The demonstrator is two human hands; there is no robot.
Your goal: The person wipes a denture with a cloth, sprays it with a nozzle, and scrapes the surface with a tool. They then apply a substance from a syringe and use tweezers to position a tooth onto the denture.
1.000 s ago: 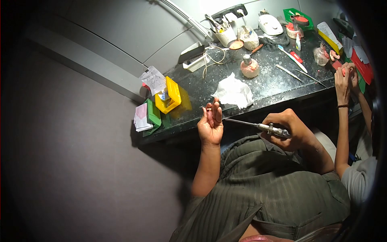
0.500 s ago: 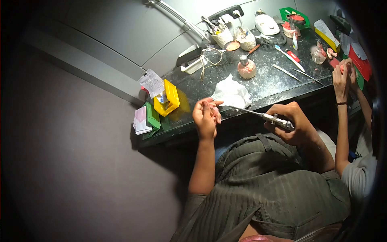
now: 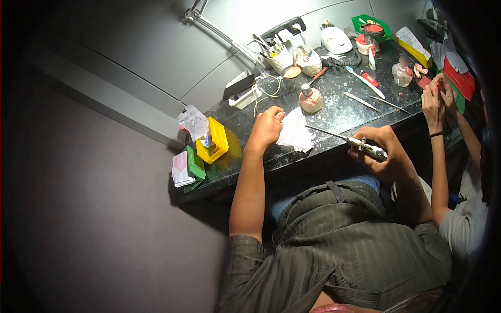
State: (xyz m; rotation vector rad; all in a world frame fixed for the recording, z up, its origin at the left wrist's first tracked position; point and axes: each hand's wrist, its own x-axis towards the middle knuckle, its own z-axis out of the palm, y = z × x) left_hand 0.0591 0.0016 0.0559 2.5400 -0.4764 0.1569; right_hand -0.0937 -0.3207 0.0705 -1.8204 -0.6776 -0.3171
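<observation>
My right hand (image 3: 377,151) is closed around a silver, pistol-like tool (image 3: 368,148), whose long thin nozzle points left over the black counter. The nozzle's tip is near a crumpled white cloth (image 3: 296,131). My left hand (image 3: 269,128) is at the cloth's left side, its fingers curled inward. What those fingers hold is hidden. Just behind the cloth stands a round glass burner (image 3: 311,100) with a metal cap, smeared pink.
A yellow bin (image 3: 218,140) and a green bin (image 3: 196,168) holding papers sit at the left edge. Toothbrush (image 3: 365,82), thin carving tools (image 3: 361,101) and a pot of tools (image 3: 278,60) lie behind. A co-worker's hands (image 3: 437,101) work at the right.
My left hand has moved up and toward the cloth, its fingers turning away; the pinkish piece in it has gone from view. The tool in my right hand has shifted slightly right.
</observation>
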